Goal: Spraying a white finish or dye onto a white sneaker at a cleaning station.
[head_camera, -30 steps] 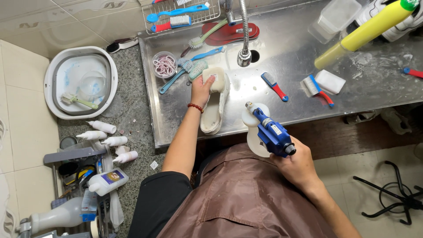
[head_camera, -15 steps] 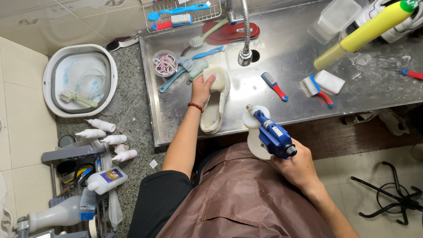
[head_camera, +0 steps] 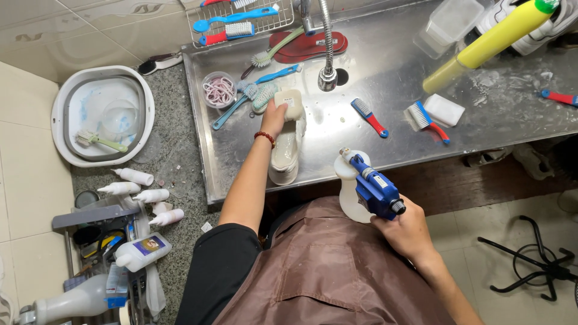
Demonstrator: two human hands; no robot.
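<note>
While the left hand (head_camera: 274, 117) presses down on a pale slipper (head_camera: 287, 150) lying in the steel sink worktop (head_camera: 385, 72), its fingers are curled over the far end of the shoe and a cream block of soap or sponge (head_camera: 292, 103) that sits there, so they are grasping rather than released. The slipper's long axis runs straight away from the person, heel toward the near edge of the sink and toe toward the tap (head_camera: 327, 75). The right hand (head_camera: 409, 232) is clenched round the grip of a blue spray gun with a white bottle (head_camera: 367, 186), held just off the near edge of the worktop, to the right of the slipper and nearer the body. The nozzle tilts up and left, roughly toward the shoe's near half. So the slipper lies ahead and to the left of the sprayer, with the left hand already on it and the right one near but apart. A red-and-blue brush (head_camera: 368, 116) lies between sprayer and tap; a white basin (head_camera: 102, 120) stands on the floor at left.
</note>
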